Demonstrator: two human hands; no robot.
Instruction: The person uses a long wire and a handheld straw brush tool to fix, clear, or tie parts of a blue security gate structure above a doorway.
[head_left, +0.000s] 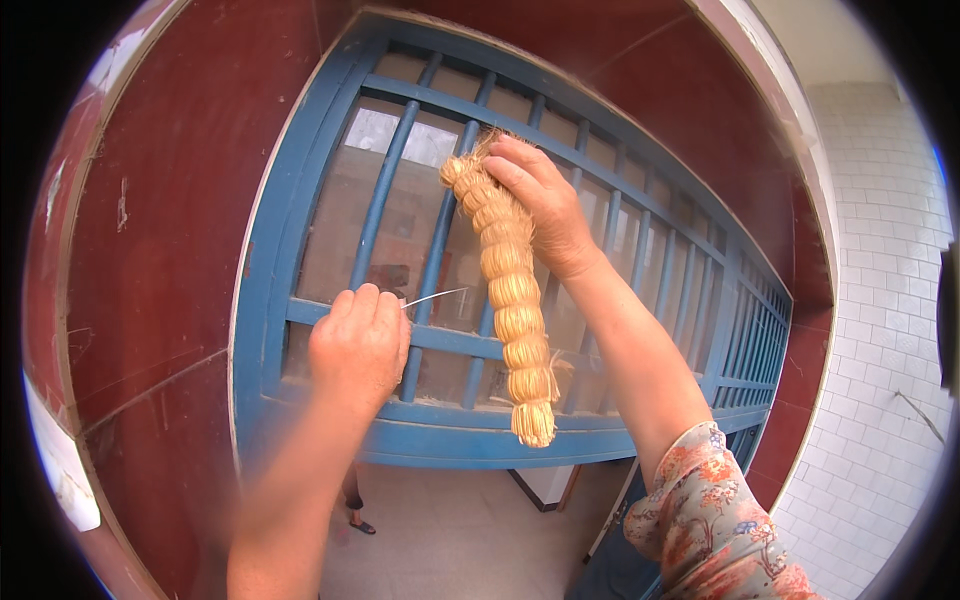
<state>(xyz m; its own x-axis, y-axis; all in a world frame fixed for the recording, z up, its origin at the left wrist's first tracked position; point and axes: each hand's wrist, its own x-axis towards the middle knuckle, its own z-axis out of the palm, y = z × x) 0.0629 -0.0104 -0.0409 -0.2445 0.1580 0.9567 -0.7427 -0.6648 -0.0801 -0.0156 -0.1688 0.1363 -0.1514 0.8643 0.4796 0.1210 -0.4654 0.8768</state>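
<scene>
A straw braid [513, 290], thick, golden and bound into a row of bulging segments, hangs almost upright in front of a blue barred window frame [430, 335]. My right hand [545, 205] is raised, its fingers wrapped round the braid's frayed upper end near the bars. Lower and to the left, my left hand [358, 335] is closed in a pinch. From its fingers a thin pale wire [436, 296] sticks out to the right, towards the middle of the braid but apart from it. The left fingertips are partly hidden behind the hand.
Dark red wall panels [170, 230] border the window frame, and a white tiled wall [885, 300] stands at the far right. Below the frame lies a pale floor [440, 530], where a person's leg and dark shoe [361, 525] show. Dusty glass backs the bars.
</scene>
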